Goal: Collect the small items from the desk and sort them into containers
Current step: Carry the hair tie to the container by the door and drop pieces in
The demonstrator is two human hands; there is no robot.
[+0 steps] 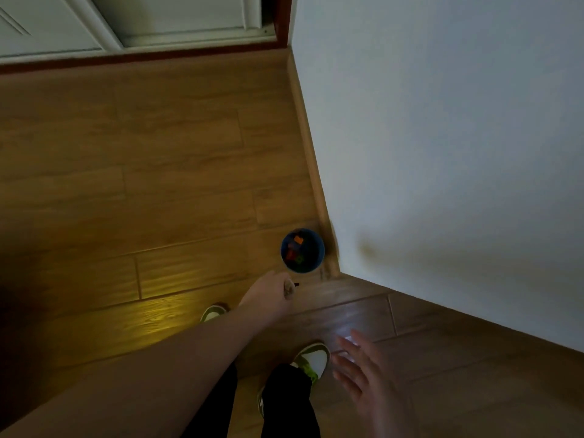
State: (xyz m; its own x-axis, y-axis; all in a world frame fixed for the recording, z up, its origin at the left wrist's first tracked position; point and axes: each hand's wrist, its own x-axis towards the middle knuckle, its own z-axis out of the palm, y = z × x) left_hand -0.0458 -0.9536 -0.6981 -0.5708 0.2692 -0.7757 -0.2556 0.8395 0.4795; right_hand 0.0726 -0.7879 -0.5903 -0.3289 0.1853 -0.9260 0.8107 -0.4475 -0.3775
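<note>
A round dark blue container [317,248] stands on the wooden floor at the corner of the white wall; small orange, red and green pieces [294,251] lie inside it. My left hand [271,295] reaches out just short of the container, fingers curled around a small dark red item [296,284] whose tip sticks out. My right hand [366,377] hangs lower right with straight spread fingers, holding nothing. No desk is in view.
A white wall [442,153] with a wooden skirting board [308,147] juts in from the right. A white door [126,23] with a dark red sill stands at the top. My two feet in white-and-green shoes [313,358] are below the container.
</note>
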